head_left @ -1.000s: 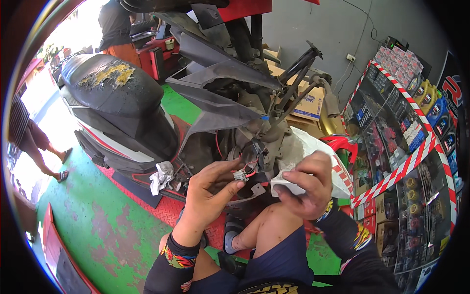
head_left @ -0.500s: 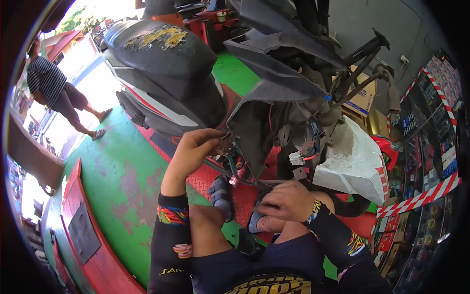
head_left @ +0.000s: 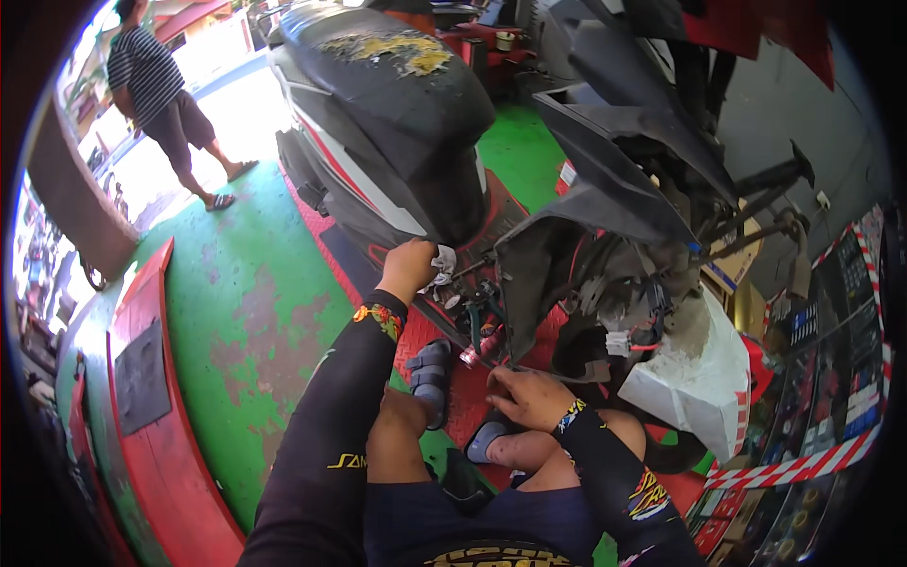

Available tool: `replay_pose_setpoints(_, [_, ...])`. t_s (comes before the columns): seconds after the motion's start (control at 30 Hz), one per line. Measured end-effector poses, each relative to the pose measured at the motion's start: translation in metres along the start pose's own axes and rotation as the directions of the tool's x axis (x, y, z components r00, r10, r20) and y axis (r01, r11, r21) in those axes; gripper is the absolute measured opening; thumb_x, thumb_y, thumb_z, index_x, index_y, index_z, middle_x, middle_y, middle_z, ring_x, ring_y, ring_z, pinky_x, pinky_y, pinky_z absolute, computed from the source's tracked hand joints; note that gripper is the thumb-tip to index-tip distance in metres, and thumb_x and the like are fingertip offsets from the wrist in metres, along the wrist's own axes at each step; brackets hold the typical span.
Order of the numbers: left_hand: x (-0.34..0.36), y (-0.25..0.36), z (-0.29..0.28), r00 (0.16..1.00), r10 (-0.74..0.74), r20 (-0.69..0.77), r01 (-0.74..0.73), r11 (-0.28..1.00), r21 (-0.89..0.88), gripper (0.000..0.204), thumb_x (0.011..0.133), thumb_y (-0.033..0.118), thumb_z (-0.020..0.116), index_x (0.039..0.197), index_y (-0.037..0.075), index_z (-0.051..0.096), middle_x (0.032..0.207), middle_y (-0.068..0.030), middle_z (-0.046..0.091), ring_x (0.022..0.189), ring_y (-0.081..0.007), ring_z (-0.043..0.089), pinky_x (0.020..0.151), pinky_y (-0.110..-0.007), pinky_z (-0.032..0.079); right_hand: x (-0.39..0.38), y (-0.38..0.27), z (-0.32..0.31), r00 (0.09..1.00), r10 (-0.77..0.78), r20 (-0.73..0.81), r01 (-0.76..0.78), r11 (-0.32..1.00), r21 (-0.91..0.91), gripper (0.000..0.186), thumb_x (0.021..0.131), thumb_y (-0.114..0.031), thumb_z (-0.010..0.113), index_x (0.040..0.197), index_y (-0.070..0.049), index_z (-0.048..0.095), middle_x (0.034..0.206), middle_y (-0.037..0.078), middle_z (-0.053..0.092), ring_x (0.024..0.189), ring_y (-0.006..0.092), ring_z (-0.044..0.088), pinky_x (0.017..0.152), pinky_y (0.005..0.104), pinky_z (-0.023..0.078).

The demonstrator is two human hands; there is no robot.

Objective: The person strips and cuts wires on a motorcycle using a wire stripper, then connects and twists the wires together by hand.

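My left hand [head_left: 410, 266] is closed on a crumpled white rag [head_left: 442, 267] at the scooter's side, left of some exposed wiring [head_left: 484, 307]. The worn black seat [head_left: 387, 104] has its torn yellow patch above. My right hand [head_left: 529, 397] is lower, near a loose bracket [head_left: 586, 371] under the dark plastic panels [head_left: 529, 274]; its fingers curl inward, their contents unclear. A white connector [head_left: 619, 342] on red wire hangs to its upper right, beside a white plastic piece [head_left: 690, 387].
A person [head_left: 151, 94] stands at the bright opening. A red panel [head_left: 175, 444] lies along the green floor at left, beside a pillar [head_left: 80, 198]. Red tread plate [head_left: 453, 397] is underfoot. A glass display case [head_left: 794, 416] with striped edging stands right, by a grey wall [head_left: 784, 104].
The view has swung left. My left hand has left the white connector and moved up to the rag at the scooter's side. My right hand has moved down from the white plastic piece.
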State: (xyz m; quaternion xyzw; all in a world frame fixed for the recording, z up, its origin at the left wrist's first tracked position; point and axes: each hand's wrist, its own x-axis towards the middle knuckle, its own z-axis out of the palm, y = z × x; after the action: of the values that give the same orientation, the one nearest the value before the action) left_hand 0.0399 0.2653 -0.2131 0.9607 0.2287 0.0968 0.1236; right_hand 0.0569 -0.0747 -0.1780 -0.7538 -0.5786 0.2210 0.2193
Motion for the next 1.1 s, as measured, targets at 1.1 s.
replay_pose_setpoints(1.1, [-0.016, 0.011, 0.0, 0.908, 0.147, 0.393, -0.057, 0.971, -0.233, 0.042, 0.068, 0.034, 0.088, 0.095, 0.003, 0.077, 0.093, -0.0179, 0.075, 0.091, -0.0343, 0.072, 0.081, -0.042, 0.056, 0.01, 0.0, -0.007, 0.986, -0.014, -0.163, 0.028, 0.996, 0.087, 0.028, 0.092, -0.034, 0.071, 0.092, -0.007, 0.067, 0.082, 0.015, 0.068, 0.078, 0.0346, 0.068, 0.07, 0.0439, 0.052])
